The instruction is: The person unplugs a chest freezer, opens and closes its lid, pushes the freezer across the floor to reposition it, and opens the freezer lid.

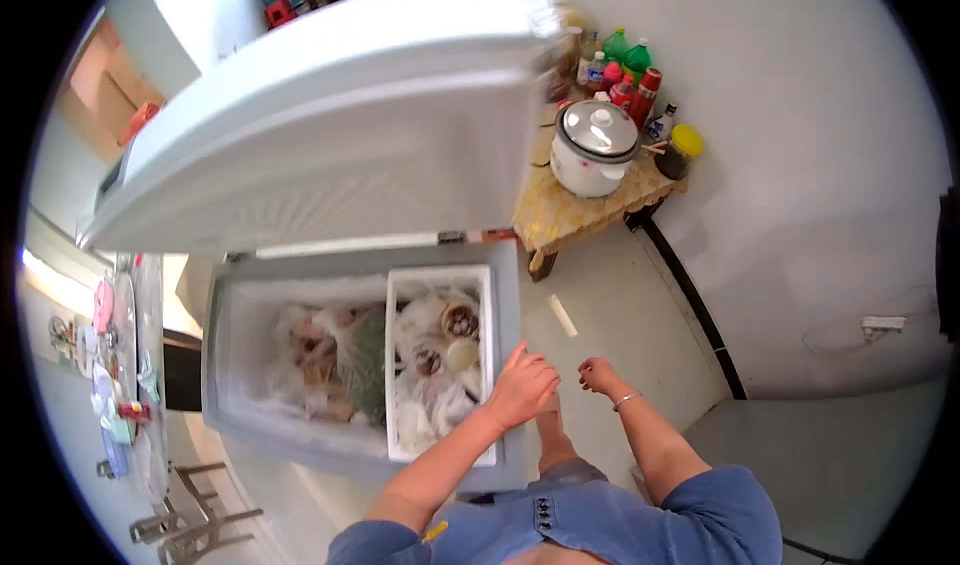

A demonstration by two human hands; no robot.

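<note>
My left hand (523, 389) is over the right rim of an open chest freezer (362, 261), its fingers loosely bent and apart, with nothing seen in it. To its right, my right hand (600, 376) hangs in the air above the floor, fingers curled in and no object visible in them. A bracelet (627, 399) circles that wrist. Nearest to my left hand is a white basket (391, 365) inside the freezer, holding plastic-bagged food and round containers. Left of the basket lie more plastic bags (310, 350) and a green bag (365, 365). The freezer lid (400, 155) stands raised.
Behind the freezer's right side, a low table (565, 215) with a patterned cover bears a rice cooker (590, 165), a yellow-lidded jar (680, 153) and several bottles (637, 57). A cluttered table (150, 365) and a wooden chair (205, 515) stand at left. A wall borders the right.
</note>
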